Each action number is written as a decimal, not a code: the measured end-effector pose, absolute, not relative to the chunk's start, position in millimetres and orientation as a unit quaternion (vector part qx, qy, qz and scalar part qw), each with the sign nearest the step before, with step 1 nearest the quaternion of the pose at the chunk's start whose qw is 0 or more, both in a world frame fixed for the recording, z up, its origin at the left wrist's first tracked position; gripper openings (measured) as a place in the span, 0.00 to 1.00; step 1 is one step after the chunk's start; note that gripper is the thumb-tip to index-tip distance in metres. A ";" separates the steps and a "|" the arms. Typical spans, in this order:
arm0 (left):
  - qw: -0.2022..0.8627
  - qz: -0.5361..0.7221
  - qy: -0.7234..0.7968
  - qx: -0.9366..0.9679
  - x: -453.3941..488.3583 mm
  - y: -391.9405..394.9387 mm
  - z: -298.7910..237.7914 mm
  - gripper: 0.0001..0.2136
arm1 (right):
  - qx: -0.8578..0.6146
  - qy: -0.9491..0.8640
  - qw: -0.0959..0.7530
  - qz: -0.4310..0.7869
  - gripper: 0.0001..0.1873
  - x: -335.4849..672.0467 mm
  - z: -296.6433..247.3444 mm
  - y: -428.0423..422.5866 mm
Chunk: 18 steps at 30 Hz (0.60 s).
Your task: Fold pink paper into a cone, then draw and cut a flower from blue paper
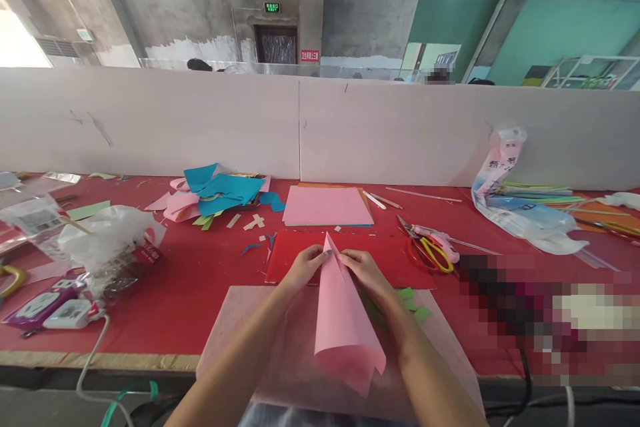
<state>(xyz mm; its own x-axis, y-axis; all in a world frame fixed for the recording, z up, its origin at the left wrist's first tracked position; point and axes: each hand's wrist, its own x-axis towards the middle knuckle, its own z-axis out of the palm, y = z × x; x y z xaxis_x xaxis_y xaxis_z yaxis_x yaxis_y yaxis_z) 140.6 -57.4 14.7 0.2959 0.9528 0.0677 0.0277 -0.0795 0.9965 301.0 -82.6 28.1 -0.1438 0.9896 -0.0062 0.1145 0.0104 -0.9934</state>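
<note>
A sheet of pink paper (pixel 343 327) is rolled into a cone, its narrow tip pointing away from me and its wide mouth towards me. My left hand (pixel 311 267) pinches it near the tip from the left side. On the other side my right hand (pixel 364 270) grips the overlapping edge with thumb and fingers. Beneath the cone lies a pale pink sheet (pixel 235 320) at the table's front edge. Some green paper pieces (pixel 417 307) rest beside my right forearm. Beyond my hands is a flat red board (pixel 290 257).
A stack of coloured paper (pixel 327 205) lies farther back. Yellow-handled scissors (pixel 433 252) are to the right, with a plastic wrapper (pixel 520 217) behind. Blue and pink scraps (pixel 225 190) pile up at left, near a plastic bag (pixel 107 240). A white partition (pixel 390 133) borders the red table (pixel 200 320).
</note>
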 end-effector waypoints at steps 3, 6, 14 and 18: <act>0.544 0.422 0.406 0.601 140.5 -57.2 15.2 0.15 | -0.495 -0.569 0.435 0.492 0.18 303.6 24.9 -80.5; 0.547 0.423 0.396 0.604 140.9 -55.8 12.3 0.15 | -0.491 -0.575 0.438 0.487 0.19 304.3 23.2 -79.3; 0.519 0.412 0.397 0.635 143.3 -55.6 5.6 0.13 | -0.464 -0.604 0.452 0.464 0.21 301.4 22.6 -76.4; 0.518 0.399 0.388 0.650 143.0 -60.9 13.5 0.14 | -0.455 -0.604 0.447 0.477 0.19 302.4 17.5 -73.5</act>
